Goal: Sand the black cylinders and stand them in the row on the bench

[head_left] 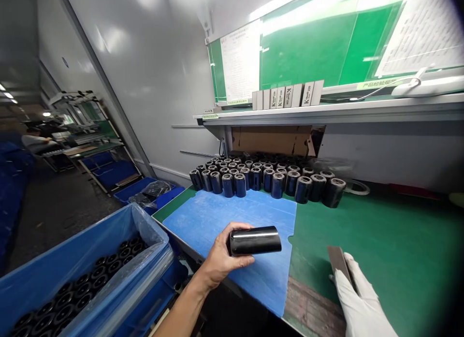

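My bare left hand is closed around one end of a glossy black cylinder, which lies sideways in the grip above a blue mat. A white glove covers my right hand, whose fingers grip a flat grey-brown block over the green tabletop. Behind the mat, many similar black cylinders stand upright in rows, with round openings in their tops.
At the left a blue bin lined with clear plastic holds many black cylinders. Several small grey boxes stand on the shelf above the table. A person sits in the far left background.
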The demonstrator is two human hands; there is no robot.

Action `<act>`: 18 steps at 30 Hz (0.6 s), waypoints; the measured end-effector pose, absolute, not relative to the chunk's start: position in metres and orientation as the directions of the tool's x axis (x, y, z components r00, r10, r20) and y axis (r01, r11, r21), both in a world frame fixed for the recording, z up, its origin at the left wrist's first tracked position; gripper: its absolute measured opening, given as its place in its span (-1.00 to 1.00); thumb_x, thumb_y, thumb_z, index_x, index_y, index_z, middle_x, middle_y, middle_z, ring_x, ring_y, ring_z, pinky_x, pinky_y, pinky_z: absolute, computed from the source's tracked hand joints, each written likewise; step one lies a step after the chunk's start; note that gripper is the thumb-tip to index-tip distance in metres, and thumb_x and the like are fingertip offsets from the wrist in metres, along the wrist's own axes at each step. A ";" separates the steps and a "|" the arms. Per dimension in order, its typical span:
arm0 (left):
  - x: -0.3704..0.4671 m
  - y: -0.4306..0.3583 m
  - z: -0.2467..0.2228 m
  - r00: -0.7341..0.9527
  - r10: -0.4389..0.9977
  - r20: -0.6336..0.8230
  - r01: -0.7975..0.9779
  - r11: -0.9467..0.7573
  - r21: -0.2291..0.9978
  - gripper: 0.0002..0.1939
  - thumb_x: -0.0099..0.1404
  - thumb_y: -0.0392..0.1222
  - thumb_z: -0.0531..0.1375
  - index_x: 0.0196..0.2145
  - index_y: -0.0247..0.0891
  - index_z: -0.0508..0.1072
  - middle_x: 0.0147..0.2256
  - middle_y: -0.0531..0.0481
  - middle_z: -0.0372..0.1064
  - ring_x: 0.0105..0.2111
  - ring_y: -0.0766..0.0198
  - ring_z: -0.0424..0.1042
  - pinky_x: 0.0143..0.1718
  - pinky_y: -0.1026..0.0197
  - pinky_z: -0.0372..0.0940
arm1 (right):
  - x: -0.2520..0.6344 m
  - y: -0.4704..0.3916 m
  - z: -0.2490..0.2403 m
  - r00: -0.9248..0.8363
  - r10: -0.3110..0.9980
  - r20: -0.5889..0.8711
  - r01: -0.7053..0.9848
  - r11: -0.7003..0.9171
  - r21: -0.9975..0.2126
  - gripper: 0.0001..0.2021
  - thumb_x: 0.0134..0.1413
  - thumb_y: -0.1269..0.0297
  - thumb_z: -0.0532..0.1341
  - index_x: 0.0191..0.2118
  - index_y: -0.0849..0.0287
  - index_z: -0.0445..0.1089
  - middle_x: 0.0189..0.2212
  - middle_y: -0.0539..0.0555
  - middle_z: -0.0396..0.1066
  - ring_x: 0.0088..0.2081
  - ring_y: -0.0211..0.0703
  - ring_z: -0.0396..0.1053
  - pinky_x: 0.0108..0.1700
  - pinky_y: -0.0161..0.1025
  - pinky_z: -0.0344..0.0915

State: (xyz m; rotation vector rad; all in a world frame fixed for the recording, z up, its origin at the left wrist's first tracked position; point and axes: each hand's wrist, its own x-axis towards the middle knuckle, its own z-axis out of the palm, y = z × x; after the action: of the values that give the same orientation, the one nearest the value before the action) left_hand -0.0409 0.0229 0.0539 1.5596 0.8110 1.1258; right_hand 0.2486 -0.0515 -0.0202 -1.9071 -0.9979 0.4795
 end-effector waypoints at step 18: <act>-0.099 0.093 0.115 0.370 0.908 0.196 0.766 -0.418 0.489 -0.52 0.26 0.10 0.30 0.08 -0.05 0.39 -0.15 0.04 0.45 -0.17 0.15 0.43 -0.11 0.16 0.27 | 0.251 -0.041 -0.042 0.523 0.836 0.168 0.408 -0.072 -0.910 -0.30 0.24 -0.20 0.04 0.37 0.04 0.18 0.36 0.11 0.13 0.35 0.22 0.10 0.38 0.22 0.09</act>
State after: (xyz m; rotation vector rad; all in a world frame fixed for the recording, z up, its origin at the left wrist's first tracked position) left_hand -0.0986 0.0929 0.1149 2.3203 1.4726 0.6351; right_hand 0.2512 -0.0407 -0.0419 -1.6862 -1.0622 0.4954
